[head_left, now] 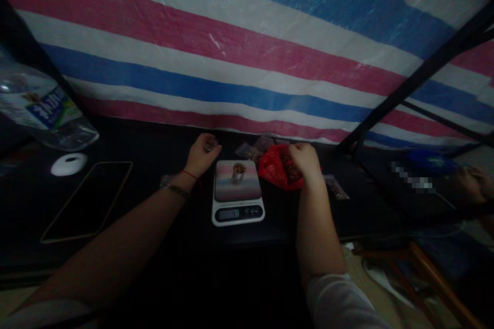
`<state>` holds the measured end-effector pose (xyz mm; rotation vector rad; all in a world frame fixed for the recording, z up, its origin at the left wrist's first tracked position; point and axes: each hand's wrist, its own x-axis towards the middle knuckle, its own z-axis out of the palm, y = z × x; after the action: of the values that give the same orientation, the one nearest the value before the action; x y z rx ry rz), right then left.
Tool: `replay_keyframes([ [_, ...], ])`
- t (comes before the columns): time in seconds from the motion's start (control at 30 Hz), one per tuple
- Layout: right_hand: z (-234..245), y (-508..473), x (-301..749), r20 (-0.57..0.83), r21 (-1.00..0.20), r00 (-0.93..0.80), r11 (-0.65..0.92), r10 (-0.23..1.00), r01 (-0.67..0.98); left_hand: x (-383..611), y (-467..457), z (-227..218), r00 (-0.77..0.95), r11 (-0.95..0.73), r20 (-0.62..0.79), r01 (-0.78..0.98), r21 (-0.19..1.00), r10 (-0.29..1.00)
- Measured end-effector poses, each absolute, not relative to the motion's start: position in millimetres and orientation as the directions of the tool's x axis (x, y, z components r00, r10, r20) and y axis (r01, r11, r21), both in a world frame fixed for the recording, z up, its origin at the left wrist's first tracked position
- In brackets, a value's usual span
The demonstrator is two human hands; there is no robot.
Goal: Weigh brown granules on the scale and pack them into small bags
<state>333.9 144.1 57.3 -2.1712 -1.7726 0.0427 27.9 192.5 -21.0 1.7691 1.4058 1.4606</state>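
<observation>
My left hand [201, 154] is curled round a small clear plastic piece [210, 145], perhaps a bag or a lid, just beyond the scale's far left corner. On the plate of a white digital kitchen scale [238, 220] stands a small metal cup [237, 175], filled with brown bits. To the right lies an open red plastic bag [272, 167] holding dark brown bits [292, 170]. My right hand [306, 159] is at that bag's right side, fingers pinched over its opening; what they grip is hidden. The scale's display is too dim to read.
Small clear bags [249, 151] lie behind the red bag, another clear bag [337, 187] right of my forearm. At left are a phone [88, 200], a white mouse-shaped object [69, 164] and a large bottle [46, 108]. A black frame bar [386, 103] slants at right, near another person's hand [473, 183].
</observation>
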Motion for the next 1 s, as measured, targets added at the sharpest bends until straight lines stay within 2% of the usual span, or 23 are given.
replay_keyframes([
  [0.07, 53, 147, 347, -0.053, -0.231, 0.212, -0.218, 0.976, 0.948, 28, 192, -20, -0.08, -0.372, 0.44, 0.413, 0.831, 0.895],
  [0.13, 47, 148, 351, -0.167, -0.235, 0.145, -0.182, 0.975, 0.955, 28, 192, -20, -0.085, -0.368, 0.435, 0.405, 0.837, 0.896],
  [0.27, 35, 150, 341, -0.158, -0.26, 0.031, -0.072, 0.987, 0.963, 27, 192, -22, -0.071, -0.382, 0.446, 0.41, 0.829, 0.892],
  [0.37, 29, 154, 332, -0.202, -0.205, 0.053, -0.095, 0.978, 0.974, 26, 193, -22, -0.058, -0.383, 0.445, 0.417, 0.824, 0.894],
  [0.77, 28, 162, 333, -0.134, -0.148, 0.103, -0.123, 0.986, 0.981, 25, 195, -26, -0.035, -0.413, 0.455, 0.36, 0.836, 0.89],
  [1.0, 23, 164, 332, -0.113, -0.147, 0.104, -0.12, 0.988, 0.982, 29, 193, -28, 0.147, -0.453, 0.429, 0.234, 0.86, 0.891],
])
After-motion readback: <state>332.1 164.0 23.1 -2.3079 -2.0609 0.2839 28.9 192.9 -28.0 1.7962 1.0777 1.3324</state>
